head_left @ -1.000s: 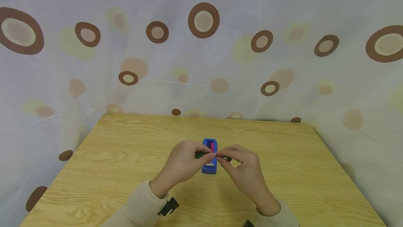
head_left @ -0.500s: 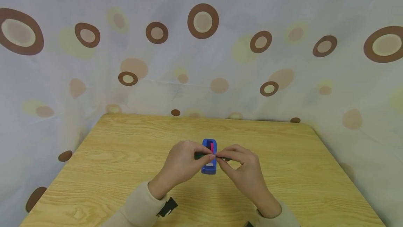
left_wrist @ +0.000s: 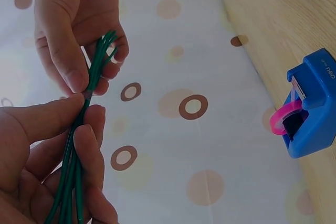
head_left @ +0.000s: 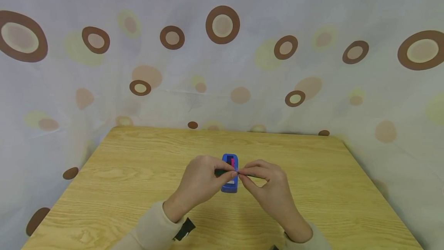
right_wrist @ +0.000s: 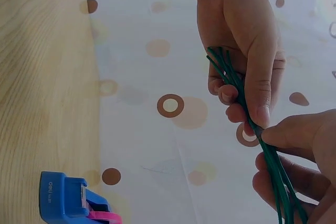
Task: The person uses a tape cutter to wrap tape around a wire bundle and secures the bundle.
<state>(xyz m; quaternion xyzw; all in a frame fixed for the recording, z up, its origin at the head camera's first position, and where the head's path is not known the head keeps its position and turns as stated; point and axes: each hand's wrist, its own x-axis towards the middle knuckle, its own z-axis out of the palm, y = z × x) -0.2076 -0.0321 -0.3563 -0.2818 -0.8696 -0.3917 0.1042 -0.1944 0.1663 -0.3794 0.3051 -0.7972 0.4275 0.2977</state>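
Note:
A bundle of thin green stems (left_wrist: 72, 150) runs between both hands, held above the table in front of the blue tape dispenser (head_left: 229, 189). My left hand (head_left: 200, 178) pinches the bundle between thumb and fingers, and the stems fan out below it in the left wrist view. My right hand (head_left: 272, 182) pinches the same bundle close by, with the short loose ends (right_wrist: 220, 59) lying toward its palm. Between the two sets of fingertips a clear, shiny band, apparently tape, wraps the stems (left_wrist: 88, 95). A pink tape roll (left_wrist: 286, 118) sits in the dispenser, partly hidden in the head view.
The wood-grain table (head_left: 138, 153) spreads around the dispenser. A pale curtain with brown circles (head_left: 243, 69) hangs along its back and sides. Black straps (head_left: 185, 229) show near the cuffs.
Both hands stay nearly in place, still pinching the stems. The bundle's right end has turned slightly in the right hand. The whole head view has shifted a little.

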